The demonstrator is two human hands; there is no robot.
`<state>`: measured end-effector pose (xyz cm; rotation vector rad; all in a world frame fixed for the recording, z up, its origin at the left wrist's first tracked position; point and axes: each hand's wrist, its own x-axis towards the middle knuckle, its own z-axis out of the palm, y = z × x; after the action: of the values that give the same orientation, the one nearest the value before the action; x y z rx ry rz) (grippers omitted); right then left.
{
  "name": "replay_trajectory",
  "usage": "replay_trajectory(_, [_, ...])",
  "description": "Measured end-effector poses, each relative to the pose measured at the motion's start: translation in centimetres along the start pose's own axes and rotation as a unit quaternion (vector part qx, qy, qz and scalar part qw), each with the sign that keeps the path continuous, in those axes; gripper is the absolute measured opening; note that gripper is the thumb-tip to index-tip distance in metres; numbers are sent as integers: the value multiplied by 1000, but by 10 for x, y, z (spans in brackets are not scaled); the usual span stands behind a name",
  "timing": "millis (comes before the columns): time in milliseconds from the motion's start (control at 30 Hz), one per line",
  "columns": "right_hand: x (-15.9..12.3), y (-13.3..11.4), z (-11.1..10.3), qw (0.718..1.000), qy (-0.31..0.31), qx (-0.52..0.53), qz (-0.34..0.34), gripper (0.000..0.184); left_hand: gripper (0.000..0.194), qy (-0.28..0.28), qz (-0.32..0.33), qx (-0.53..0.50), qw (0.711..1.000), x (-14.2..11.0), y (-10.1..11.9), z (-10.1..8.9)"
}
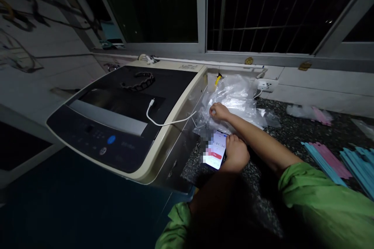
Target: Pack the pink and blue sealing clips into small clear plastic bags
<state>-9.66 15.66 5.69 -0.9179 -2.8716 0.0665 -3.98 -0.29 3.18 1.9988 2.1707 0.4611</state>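
My left hand [237,152] is closed on the right edge of a phone [215,151], whose lit screen shows a running-time display and a red button. Part of the screen is blurred out. Beyond it, my right hand [219,111] has its fingers curled together over a heap of clear plastic bags [236,93]. Whatever lies between those fingertips is too small to make out. A white charging cable [163,124] lies across the washing machine's top, with its free plug [151,102] pointing up, and runs toward the bags near my right hand.
The washing machine [181,109] stands left of the dark speckled counter [280,140], with a dark braided band [140,81] on its lid. Blue and pink strips [327,159] lie at the right. A white charger [262,85] sits in the wall socket below the barred window.
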Motion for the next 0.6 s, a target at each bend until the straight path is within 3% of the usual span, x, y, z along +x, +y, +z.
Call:
replay_trajectory(100, [3,0,4,999,-9,25,-24,23,37,-8,-2,2,1000,0,0,2])
replay_trajectory(233, [8,-5,7,995,0,69,-65,4,33,-8,2,-6,1000,1,-2,2])
replay_trajectory(367, [8,-9,-5,986,53,126,-91,10,28,34,-1,-20,999,0,-4,0])
replay_trajectory(467, [-6,0,-19,978,98,159,-93,14,25,91,7,-44,995,1,-5,1])
replay_trajectory(600, [-51,27,-32,945,180,259,-86,15,25,142,61,-82,985,2,-4,3])
